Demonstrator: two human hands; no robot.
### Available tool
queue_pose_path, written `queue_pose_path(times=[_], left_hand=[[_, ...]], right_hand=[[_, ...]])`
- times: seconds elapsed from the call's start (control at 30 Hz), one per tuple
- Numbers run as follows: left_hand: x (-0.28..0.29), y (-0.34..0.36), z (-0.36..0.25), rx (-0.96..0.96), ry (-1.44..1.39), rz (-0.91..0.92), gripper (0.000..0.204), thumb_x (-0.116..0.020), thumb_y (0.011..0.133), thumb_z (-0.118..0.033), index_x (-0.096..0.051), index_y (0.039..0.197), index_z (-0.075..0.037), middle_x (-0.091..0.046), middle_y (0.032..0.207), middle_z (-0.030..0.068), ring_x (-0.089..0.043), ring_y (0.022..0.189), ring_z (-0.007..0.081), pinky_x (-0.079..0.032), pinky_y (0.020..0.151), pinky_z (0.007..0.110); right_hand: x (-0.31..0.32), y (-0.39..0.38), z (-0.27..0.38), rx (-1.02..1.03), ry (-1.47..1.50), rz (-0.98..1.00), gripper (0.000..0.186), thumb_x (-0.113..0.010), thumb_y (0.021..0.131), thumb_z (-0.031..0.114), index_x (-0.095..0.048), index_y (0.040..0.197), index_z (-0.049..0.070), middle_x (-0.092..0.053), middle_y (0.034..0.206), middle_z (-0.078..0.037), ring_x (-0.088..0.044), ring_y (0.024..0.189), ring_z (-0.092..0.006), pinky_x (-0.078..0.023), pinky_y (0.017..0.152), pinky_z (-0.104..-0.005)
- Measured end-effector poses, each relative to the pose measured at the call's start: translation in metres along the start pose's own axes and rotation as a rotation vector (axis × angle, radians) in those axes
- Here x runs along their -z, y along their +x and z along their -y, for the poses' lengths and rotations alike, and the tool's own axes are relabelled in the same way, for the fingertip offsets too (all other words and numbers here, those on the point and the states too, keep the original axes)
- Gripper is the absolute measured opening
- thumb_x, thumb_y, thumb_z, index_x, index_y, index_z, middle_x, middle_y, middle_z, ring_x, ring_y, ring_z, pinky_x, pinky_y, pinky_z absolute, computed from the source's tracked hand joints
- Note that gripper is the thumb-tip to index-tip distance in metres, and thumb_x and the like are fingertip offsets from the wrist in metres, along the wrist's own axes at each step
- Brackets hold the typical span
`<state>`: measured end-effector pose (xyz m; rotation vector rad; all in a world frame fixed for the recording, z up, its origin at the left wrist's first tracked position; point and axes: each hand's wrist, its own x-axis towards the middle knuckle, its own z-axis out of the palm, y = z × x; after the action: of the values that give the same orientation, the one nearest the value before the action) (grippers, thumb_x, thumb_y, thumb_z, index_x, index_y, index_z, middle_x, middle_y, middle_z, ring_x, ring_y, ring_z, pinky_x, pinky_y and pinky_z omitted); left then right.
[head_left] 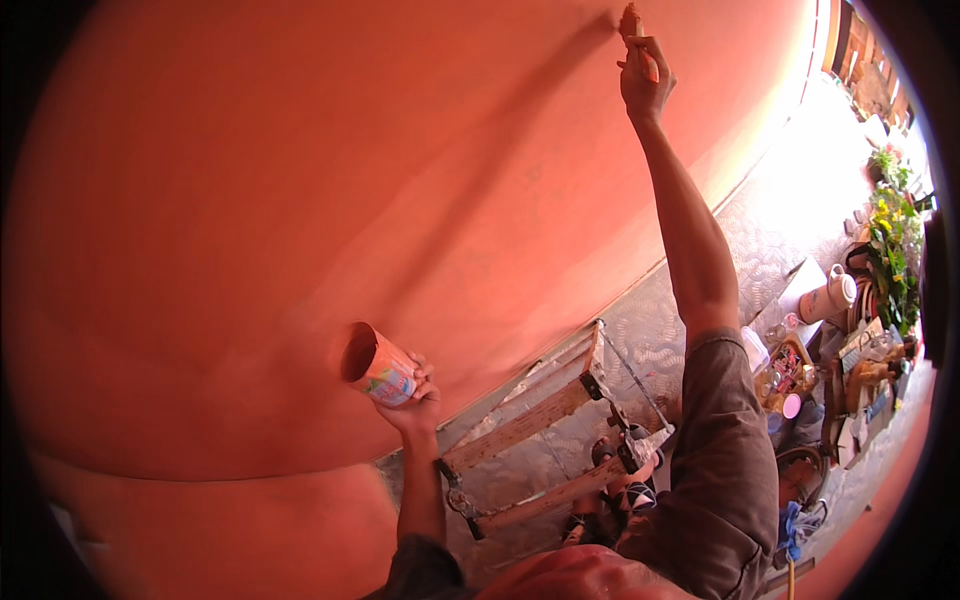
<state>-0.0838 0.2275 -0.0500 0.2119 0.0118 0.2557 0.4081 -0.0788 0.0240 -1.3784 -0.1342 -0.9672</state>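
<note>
High up against the orange-red wall (250,200), my right hand (650,88) grips a paintbrush (630,20) by its handle. The reddish bristles point up, at or very close to the wall; contact is hard to tell. My right arm is stretched out far, and its long shadow falls across the wall. Lower down on the left, my left hand (418,398) is wrapped around a paint can (384,370) with a coloured label. The can is tilted, its opening facing up and left, and its inside looks dark red.
Beneath me stands a wooden stepladder (530,425), with my sandalled feet (625,478) at it. Patterned floor (650,310) runs along the wall. To the right are a pale jug (828,297), a basket of small items (790,368), cluttered boxes and green plants (893,245).
</note>
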Motion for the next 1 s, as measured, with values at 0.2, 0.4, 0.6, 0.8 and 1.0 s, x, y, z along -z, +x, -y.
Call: queue_pose_path(times=[0.2, 0.4, 0.6, 0.8, 1.0], left_hand=[[0.005, -0.005, 0.003, -0.016, 0.041, 0.016, 0.074, -0.074, 0.08, -0.042, -0.049, 0.135, 0.001, -0.051, 0.127, 0.0168, -0.052, 0.103, 0.0271, -0.055, 0.068, 0.029], [0.014, -0.015, -0.004, -0.053, 0.06, -0.002, 0.075, -0.074, 0.08, -0.043, -0.05, 0.134, 0.003, -0.051, 0.127, 0.0172, -0.051, 0.103, 0.0265, -0.054, 0.068, 0.029], [0.0, 0.005, 0.017, -0.026, 0.03, 0.04, 0.073, -0.073, 0.08, -0.043, -0.051, 0.132, 0.003, -0.052, 0.126, 0.0173, -0.052, 0.103, 0.0266, -0.055, 0.068, 0.03], [0.0, 0.01, 0.012, -0.049, 0.053, 0.007, 0.071, -0.073, 0.081, -0.043, -0.052, 0.132, 0.001, -0.052, 0.127, 0.0172, -0.053, 0.102, 0.0266, -0.055, 0.067, 0.03], [0.008, 0.004, 0.013, -0.074, 0.052, 0.015, 0.072, -0.073, 0.081, -0.044, -0.051, 0.133, 0.0, -0.052, 0.127, 0.0169, -0.053, 0.102, 0.0264, -0.055, 0.068, 0.03]], right_hand=[[-0.014, -0.094, 0.04, 0.257, 0.086, 0.515, 0.036, -0.062, 0.08, -0.003, -0.068, 0.115, 0.006, -0.069, 0.098, -0.017, -0.07, 0.077, -0.0314, -0.055, 0.064, -0.035], [-0.004, -0.131, 0.09, 0.486, 0.416, 0.804, 0.026, -0.063, 0.084, -0.001, -0.067, 0.109, 0.005, -0.069, 0.099, -0.014, -0.068, 0.08, -0.034, -0.056, 0.067, -0.0358], [0.021, 0.018, -0.051, -0.016, 0.391, 0.293, 0.014, -0.057, 0.099, 0.008, -0.069, 0.103, 0.002, -0.069, 0.1, -0.005, -0.069, 0.096, -0.0152, -0.062, 0.074, -0.0321], [0.024, 0.029, -0.059, 0.261, 0.087, 0.037, 0.016, -0.059, 0.098, 0.011, -0.069, 0.111, 0.008, -0.075, 0.094, -0.008, -0.07, 0.071, -0.0184, -0.055, 0.06, -0.0316], [-0.021, -0.125, 0.085, 0.132, 0.512, 0.796, 0.049, -0.065, 0.088, 0.002, -0.06, 0.135, 0.011, -0.07, 0.108, -0.013, -0.061, 0.055, -0.0128, -0.052, 0.049, -0.0265]])
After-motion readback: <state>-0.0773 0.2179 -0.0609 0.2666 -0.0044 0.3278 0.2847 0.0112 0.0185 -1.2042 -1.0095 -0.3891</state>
